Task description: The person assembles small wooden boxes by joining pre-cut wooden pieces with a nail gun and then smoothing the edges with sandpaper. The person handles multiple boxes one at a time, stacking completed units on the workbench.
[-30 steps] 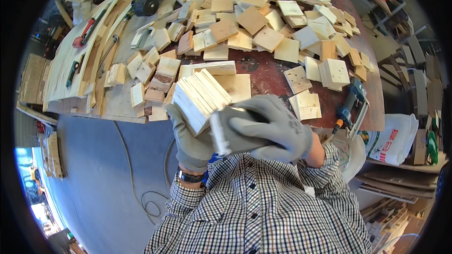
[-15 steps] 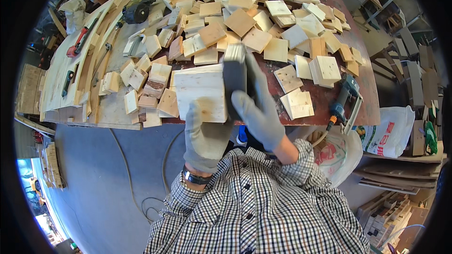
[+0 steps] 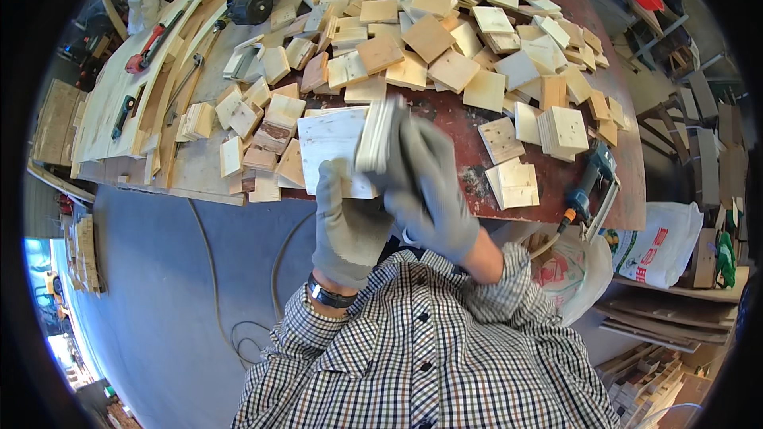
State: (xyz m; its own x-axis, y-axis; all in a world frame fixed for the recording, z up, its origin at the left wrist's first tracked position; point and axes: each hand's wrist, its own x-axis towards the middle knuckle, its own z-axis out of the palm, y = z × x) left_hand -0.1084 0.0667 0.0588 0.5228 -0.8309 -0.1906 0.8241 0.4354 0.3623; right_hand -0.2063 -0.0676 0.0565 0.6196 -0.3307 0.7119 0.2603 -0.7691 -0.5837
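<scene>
My gloved left hand [image 3: 350, 234] is closed on the near edge of a pale square wooden board [image 3: 327, 137], thumb on its face, just above the table's front edge. My gloved right hand [image 3: 435, 195] is wrapped round a sanding block [image 3: 375, 137], a stack of pale wood layers with a dark sheet on one side. The block leans against the right edge of the board and hides that edge. Motion smears the block and the right fingers. Several similar wooden squares [image 3: 427, 38] lie heaped on the table [image 3: 469, 129] beyond my hands.
A nail gun [image 3: 592, 179] with a hose lies at the table's right front corner. Leftward are a dark round tool [image 3: 253, 4], a red-handled tool [image 3: 145, 52] and long wooden strips. Plastic bags [image 3: 664, 242] stand at right. A hose [image 3: 208, 270] curls across the floor.
My right hand has swung the sanding block down toward me and tilted it at the board's right edge. The left hand keeps its hold on the board. The whole view has shifted slightly.
</scene>
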